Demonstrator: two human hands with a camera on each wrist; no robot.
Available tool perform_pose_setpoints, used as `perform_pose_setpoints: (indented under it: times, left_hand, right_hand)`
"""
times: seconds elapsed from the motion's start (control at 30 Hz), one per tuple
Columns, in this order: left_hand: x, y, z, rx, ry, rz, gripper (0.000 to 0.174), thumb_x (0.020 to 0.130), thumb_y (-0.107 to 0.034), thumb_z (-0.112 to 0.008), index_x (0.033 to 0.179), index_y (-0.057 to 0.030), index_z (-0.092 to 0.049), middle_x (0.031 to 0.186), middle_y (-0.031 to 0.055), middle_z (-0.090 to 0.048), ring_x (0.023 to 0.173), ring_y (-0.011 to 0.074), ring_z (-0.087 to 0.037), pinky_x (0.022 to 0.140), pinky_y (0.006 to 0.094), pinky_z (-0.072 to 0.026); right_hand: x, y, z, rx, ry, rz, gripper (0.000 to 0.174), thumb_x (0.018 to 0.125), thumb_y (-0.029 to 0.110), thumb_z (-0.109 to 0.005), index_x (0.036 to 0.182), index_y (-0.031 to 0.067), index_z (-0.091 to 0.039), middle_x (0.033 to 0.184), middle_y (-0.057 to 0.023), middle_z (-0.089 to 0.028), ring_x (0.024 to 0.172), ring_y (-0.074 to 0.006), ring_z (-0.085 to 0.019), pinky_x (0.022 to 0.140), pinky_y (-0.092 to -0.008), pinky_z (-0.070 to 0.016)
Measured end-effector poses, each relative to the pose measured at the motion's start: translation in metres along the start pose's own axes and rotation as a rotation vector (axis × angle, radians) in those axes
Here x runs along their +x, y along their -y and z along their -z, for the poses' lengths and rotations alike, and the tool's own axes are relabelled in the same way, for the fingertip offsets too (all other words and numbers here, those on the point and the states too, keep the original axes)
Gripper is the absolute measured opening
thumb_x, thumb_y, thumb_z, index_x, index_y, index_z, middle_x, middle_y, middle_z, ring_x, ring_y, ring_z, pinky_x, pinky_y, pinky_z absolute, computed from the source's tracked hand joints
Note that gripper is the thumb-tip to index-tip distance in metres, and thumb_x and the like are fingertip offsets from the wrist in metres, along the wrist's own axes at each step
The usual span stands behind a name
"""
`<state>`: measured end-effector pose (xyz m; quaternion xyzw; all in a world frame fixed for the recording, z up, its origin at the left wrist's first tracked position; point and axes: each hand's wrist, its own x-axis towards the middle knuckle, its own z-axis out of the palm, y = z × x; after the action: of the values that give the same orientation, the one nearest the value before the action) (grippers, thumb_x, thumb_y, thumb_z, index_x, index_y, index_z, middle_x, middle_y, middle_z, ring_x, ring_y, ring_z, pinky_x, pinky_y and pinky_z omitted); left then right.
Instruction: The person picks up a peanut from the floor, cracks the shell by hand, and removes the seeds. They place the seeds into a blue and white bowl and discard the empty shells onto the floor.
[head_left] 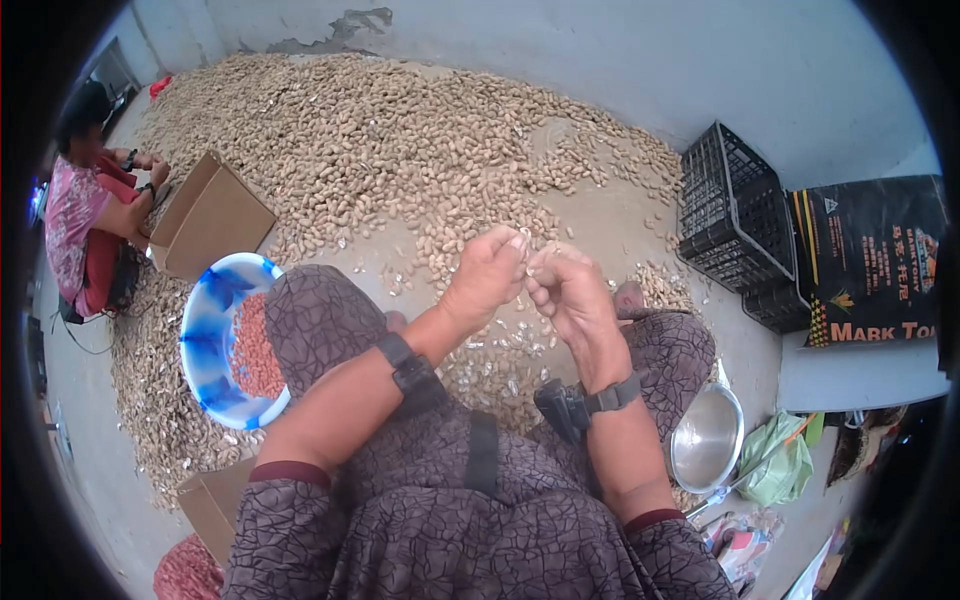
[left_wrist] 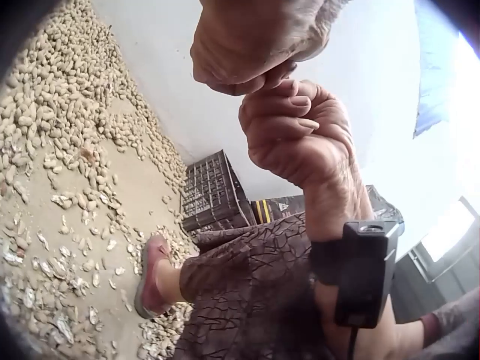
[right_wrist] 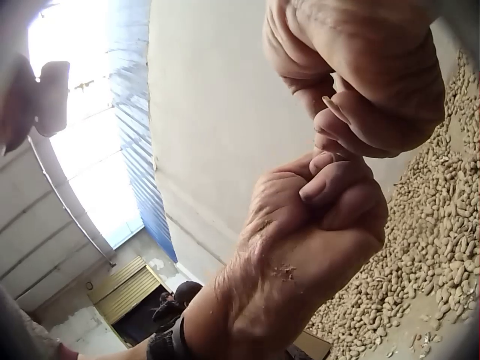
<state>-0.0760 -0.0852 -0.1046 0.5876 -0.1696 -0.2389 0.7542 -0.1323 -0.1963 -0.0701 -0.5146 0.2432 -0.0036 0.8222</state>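
Note:
Fingertip to fingertip, my left hand (head_left: pixel 487 277) and right hand (head_left: pixel 572 292) meet over the lap, fingers curled, pinching what looks like a peanut, mostly hidden by the fingers. The left wrist view has the left hand (left_wrist: pixel 259 41) above the right hand (left_wrist: pixel 304 142). A thin pale edge (right_wrist: pixel 335 109) shows at the fingers of the right hand (right_wrist: pixel 367 75) in the right wrist view, with the left hand (right_wrist: pixel 307 240) below. Unshelled peanuts (head_left: pixel 400 150) cover the floor; a blue-and-white basin (head_left: pixel 200 340) by the left knee holds reddish kernels (head_left: pixel 256 350).
Empty shells (head_left: pixel 500 365) lie between the legs. A person (head_left: pixel 90 205) sits at the left by a cardboard box (head_left: pixel 213 215). Black crates (head_left: pixel 735 215), a printed black sack (head_left: pixel 870 260), a metal bowl (head_left: pixel 706 438) and a green bag (head_left: pixel 778 458) stand at the right.

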Motion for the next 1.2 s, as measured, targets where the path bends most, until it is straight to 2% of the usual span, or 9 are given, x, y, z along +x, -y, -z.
perform_pose_setpoints:
  times: [0.07, 0.17, 0.2, 0.27, 0.33, 0.6, 0.77, 0.93, 1.2]
  left_hand:
    - [-0.001, -0.005, 0.003, -0.355, 0.071, 0.205, 0.013, 0.089, -0.016, -0.043, 0.083, -0.0062, -0.047, 0.060, -0.0021, -0.044, 0.044, 0.0031, -0.035, 0.040, 0.0170, -0.0287]
    - [-0.002, -0.005, 0.003, -0.404, 0.094, 0.166, 0.012, 0.089, -0.016, -0.044, 0.083, -0.0062, -0.048, 0.060, -0.0020, -0.044, 0.043, 0.0023, -0.035, 0.038, 0.0166, -0.0267]
    - [-0.003, -0.007, 0.003, -0.402, 0.095, 0.163, 0.012, 0.089, -0.016, -0.044, 0.083, -0.0062, -0.048, 0.060, -0.0020, -0.044, 0.043, 0.0023, -0.035, 0.038, 0.0166, -0.0267]
    - [-0.004, -0.014, 0.002, -0.359, 0.050, 0.194, 0.012, 0.089, -0.016, -0.044, 0.084, -0.0057, -0.048, 0.059, -0.0022, -0.045, 0.043, 0.0015, -0.035, 0.036, 0.0153, -0.0258]
    - [-0.004, -0.013, 0.004, -0.371, 0.071, 0.175, 0.012, 0.089, -0.016, -0.044, 0.084, -0.0056, -0.048, 0.059, -0.0023, -0.045, 0.042, 0.0014, -0.035, 0.036, 0.0149, -0.0250]
    - [-0.007, -0.010, 0.000, -0.445, 0.127, 0.193, 0.019, 0.089, -0.023, -0.047, 0.085, -0.0050, -0.048, 0.058, -0.0023, -0.044, 0.041, 0.0016, -0.033, 0.035, 0.0146, -0.0240]
    - [-0.007, -0.017, 0.002, -0.199, 0.185, 0.242, 0.026, 0.086, -0.028, -0.053, 0.081, -0.0035, -0.052, 0.059, -0.0008, -0.048, 0.041, 0.0019, -0.036, 0.034, 0.0146, -0.0272]
    - [-0.005, -0.024, 0.005, -0.234, 0.221, 0.231, 0.022, 0.084, -0.023, -0.056, 0.078, -0.0024, -0.054, 0.059, 0.0006, -0.051, 0.042, 0.0019, -0.039, 0.033, 0.0144, -0.0294]
    - [-0.010, -0.029, 0.008, -0.298, 0.272, 0.224, 0.020, 0.086, -0.020, -0.052, 0.078, -0.0017, -0.052, 0.060, 0.0017, -0.051, 0.036, 0.0020, -0.036, 0.031, 0.0145, -0.0257]
  right_hand:
    - [-0.002, 0.004, 0.004, 0.027, 0.044, 0.008, 0.008, 0.067, 0.001, -0.044, 0.067, -0.0003, -0.052, 0.055, -0.0063, -0.052, 0.040, -0.0094, -0.045, 0.034, -0.0198, -0.0326]
    - [-0.011, 0.016, 0.008, -0.185, 0.338, 0.015, 0.016, 0.070, 0.008, -0.045, 0.074, -0.0022, -0.056, 0.059, -0.0073, -0.055, 0.046, -0.0088, -0.050, 0.039, -0.0175, -0.0364]
    - [-0.013, 0.017, 0.008, -0.185, 0.340, 0.018, 0.016, 0.070, 0.008, -0.045, 0.074, -0.0022, -0.056, 0.059, -0.0073, -0.055, 0.046, -0.0088, -0.050, 0.039, -0.0175, -0.0364]
    - [-0.017, 0.017, 0.009, -0.459, 0.296, 0.128, 0.016, 0.073, 0.013, -0.048, 0.076, -0.0009, -0.057, 0.060, -0.0055, -0.055, 0.049, -0.0076, -0.050, 0.041, -0.0166, -0.0369]
    - [-0.016, 0.016, 0.007, -0.461, 0.216, 0.224, 0.018, 0.076, 0.018, -0.053, 0.078, 0.0005, -0.057, 0.061, -0.0035, -0.055, 0.050, -0.0060, -0.049, 0.043, -0.0164, -0.0368]
    - [-0.002, 0.004, 0.008, -0.210, 0.115, 0.161, 0.008, 0.077, 0.009, -0.058, 0.074, 0.0024, -0.056, 0.059, -0.0008, -0.054, 0.046, -0.0042, -0.045, 0.038, -0.0156, -0.0327]
    - [-0.003, 0.005, 0.009, -0.212, 0.062, 0.176, 0.007, 0.077, 0.007, -0.057, 0.073, 0.0013, -0.055, 0.058, -0.0014, -0.053, 0.045, -0.0046, -0.045, 0.037, -0.0162, -0.0325]
    - [-0.005, 0.005, 0.006, -0.172, 0.061, 0.187, 0.006, 0.077, 0.005, -0.054, 0.073, -0.0002, -0.055, 0.057, -0.0027, -0.053, 0.044, -0.0047, -0.045, 0.037, -0.0161, -0.0328]
    - [-0.006, 0.003, 0.006, -0.035, 0.156, 0.226, 0.005, 0.077, 0.004, -0.055, 0.074, 0.0005, -0.057, 0.056, -0.0024, -0.054, 0.043, -0.0043, -0.045, 0.036, -0.0154, -0.0332]
